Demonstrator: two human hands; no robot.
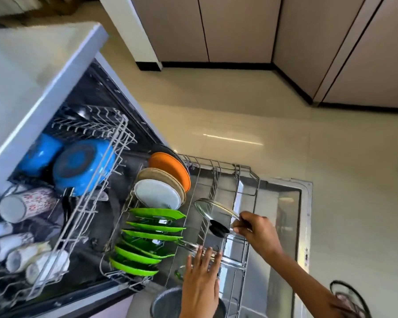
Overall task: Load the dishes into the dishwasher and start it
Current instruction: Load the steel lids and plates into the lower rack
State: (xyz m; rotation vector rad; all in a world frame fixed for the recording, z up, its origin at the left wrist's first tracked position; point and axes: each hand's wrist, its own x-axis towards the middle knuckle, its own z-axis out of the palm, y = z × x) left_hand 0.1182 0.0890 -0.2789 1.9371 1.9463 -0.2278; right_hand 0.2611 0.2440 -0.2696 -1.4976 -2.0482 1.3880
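Glass lid [216,214] hangs tilted over the lower rack [216,177], my right hand [257,230] pinching its near-right rim, black knob [218,228] facing me. My left hand [201,269] lies flat, fingers straight, on a second glass lid [216,253] already in the rack. I judge the pinch thin: the lid could slip and knock the tines or the green plates [152,228] just left. Its rim runs far-left to near-right. Blue bowls [78,166] sit in the upper rack [97,157].
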